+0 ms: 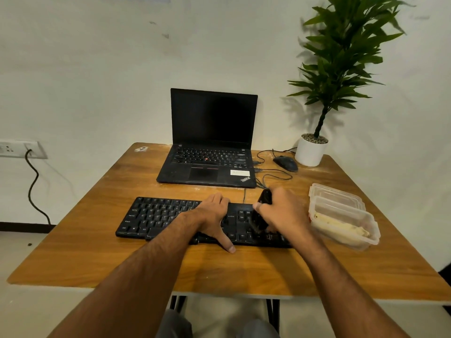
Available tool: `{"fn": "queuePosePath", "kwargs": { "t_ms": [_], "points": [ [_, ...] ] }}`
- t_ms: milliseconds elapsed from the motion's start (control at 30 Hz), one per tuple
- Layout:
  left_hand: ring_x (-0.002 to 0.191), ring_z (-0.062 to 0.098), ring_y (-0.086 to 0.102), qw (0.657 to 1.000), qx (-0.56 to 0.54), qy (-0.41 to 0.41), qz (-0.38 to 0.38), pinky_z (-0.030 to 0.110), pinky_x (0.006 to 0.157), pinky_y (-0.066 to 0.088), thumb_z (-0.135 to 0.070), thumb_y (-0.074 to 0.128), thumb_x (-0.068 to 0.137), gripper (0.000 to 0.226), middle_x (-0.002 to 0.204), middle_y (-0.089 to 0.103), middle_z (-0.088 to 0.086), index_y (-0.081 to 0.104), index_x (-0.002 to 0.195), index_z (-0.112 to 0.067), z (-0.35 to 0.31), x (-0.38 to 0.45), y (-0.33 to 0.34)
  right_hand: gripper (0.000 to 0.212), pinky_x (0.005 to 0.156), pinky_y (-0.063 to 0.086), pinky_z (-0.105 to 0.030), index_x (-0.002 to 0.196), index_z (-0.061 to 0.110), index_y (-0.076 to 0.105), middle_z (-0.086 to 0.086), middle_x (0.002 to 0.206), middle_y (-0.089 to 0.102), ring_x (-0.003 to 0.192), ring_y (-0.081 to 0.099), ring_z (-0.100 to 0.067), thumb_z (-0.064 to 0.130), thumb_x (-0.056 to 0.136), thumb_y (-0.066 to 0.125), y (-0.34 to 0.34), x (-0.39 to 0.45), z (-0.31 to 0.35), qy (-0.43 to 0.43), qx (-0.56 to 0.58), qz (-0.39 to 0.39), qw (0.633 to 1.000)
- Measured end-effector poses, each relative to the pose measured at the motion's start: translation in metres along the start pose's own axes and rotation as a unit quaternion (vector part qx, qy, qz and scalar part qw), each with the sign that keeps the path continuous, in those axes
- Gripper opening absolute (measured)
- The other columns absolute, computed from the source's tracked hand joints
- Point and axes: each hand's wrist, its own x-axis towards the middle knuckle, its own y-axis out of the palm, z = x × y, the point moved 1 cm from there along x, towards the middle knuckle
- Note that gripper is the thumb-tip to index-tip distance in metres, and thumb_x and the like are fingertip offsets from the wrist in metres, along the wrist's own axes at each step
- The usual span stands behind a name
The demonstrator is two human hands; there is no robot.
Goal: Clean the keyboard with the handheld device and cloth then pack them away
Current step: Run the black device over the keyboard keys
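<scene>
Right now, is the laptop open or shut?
Open: the laptop's lid stands upright behind its keys, with the screen dark.

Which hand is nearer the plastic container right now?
The right hand: it grips the handheld device over the keyboard's right end, beside the plastic container. The left hand rests mid-keyboard, farther away.

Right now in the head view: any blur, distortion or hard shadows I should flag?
Head view: wide-angle bowing at the table edges; motion blur on the handheld device in the right hand; left hand and keyboard sharp; plant casts soft wall shadows; laptop screen dark, no glare.
</scene>
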Motion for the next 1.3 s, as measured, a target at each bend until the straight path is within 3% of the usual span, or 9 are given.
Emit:
{"fn": "queuePosePath", "kwargs": {
  "t_ms": [100,233,367,500,633,733,967,1167,1300],
  "points": [
    [0.123,0.019,0.036,1.000,0.009,0.001,0.000,0.040,0.112,0.041,-0.075,0.088,0.055,0.128,0.137,0.036,0.004,0.032,0.152,-0.013,0.000,0.001,0.000,0.021,0.064,0.063,-0.037,0.102,0.022,0.059,0.002,0.094,0.066,0.076,0.068,-0.014,0.031,0.089,0.073,0.018,-0.004,0.005,-0.056,-0.030,0.033,0.997],
    [0.118,0.019,0.037,1.000,0.006,0.003,-0.003,0.039,0.108,0.043,-0.076,0.088,0.054,0.122,0.132,0.037,0.003,0.037,0.146,-0.015,0.002,0.001,0.000,0.031,0.066,0.064,-0.041,0.112,0.022,0.063,0.000,0.104,0.066,0.084,0.073,-0.023,0.022,0.086,0.079,0.006,0.004,0.008,-0.027,0.099,0.115,0.988],
    [0.121,0.019,0.037,1.000,0.007,0.002,-0.007,0.039,0.112,0.041,-0.076,0.088,0.052,0.125,0.134,0.037,0.003,0.035,0.148,-0.014,0.003,0.000,0.000,0.031,0.087,0.058,-0.040,0.113,0.029,0.066,0.009,0.102,0.059,0.107,0.062,-0.020,0.028,0.085,0.079,-0.002,0.007,0.008,-0.056,-0.049,0.107,0.991],
    [0.122,0.019,0.036,1.000,0.004,0.003,-0.006,0.040,0.113,0.040,-0.074,0.089,0.053,0.124,0.135,0.037,0.003,0.035,0.147,-0.014,0.003,0.000,0.001,0.034,0.080,0.047,-0.031,0.117,0.033,0.066,0.005,0.111,0.064,0.103,0.057,-0.016,0.029,0.085,0.078,-0.015,0.010,0.012,-0.074,-0.159,0.104,0.979],
    [0.116,0.019,0.038,1.000,0.009,0.007,-0.008,0.040,0.108,0.043,-0.077,0.088,0.052,0.117,0.128,0.038,0.002,0.041,0.140,-0.016,0.003,0.002,0.002,0.027,0.076,0.050,-0.028,0.109,0.029,0.070,0.005,0.107,0.068,0.103,0.063,-0.014,0.027,0.084,0.080,0.003,0.005,0.023,-0.134,-0.125,0.138,0.973],
    [0.114,0.019,0.038,1.000,0.013,0.008,-0.010,0.039,0.107,0.044,-0.076,0.087,0.054,0.113,0.126,0.038,0.002,0.042,0.138,-0.015,0.002,0.001,0.000,0.020,0.072,0.062,-0.035,0.099,0.028,0.071,0.004,0.099,0.070,0.092,0.069,-0.015,0.022,0.083,0.081,0.004,0.012,0.025,-0.102,0.002,0.158,0.982],
    [0.123,0.020,0.037,1.000,0.013,0.003,-0.004,0.041,0.113,0.040,-0.077,0.088,0.053,0.128,0.135,0.037,0.003,0.034,0.149,-0.012,0.002,0.002,0.003,0.032,0.067,0.053,-0.027,0.113,0.026,0.068,0.003,0.106,0.067,0.098,0.065,-0.018,0.027,0.084,0.080,-0.009,0.015,0.020,-0.052,-0.105,0.147,0.982],
    [0.118,0.020,0.037,1.000,0.014,0.006,-0.004,0.040,0.110,0.042,-0.076,0.088,0.054,0.118,0.129,0.038,0.003,0.040,0.142,-0.014,0.004,0.002,0.001,0.020,0.064,0.064,-0.037,0.099,0.023,0.065,0.001,0.090,0.068,0.077,0.070,-0.019,0.025,0.084,0.079,0.014,0.002,0.033,-0.066,-0.041,0.145,0.986],
    [0.116,0.020,0.037,1.000,0.018,0.009,-0.008,0.039,0.108,0.043,-0.076,0.088,0.054,0.117,0.127,0.038,0.002,0.041,0.141,-0.013,0.004,0.001,0.001,0.027,0.062,0.064,-0.039,0.109,0.021,0.066,-0.004,0.100,0.069,0.077,0.073,-0.022,0.023,0.085,0.079,0.008,0.009,0.030,-0.025,0.020,0.144,0.989]
  ]
}}
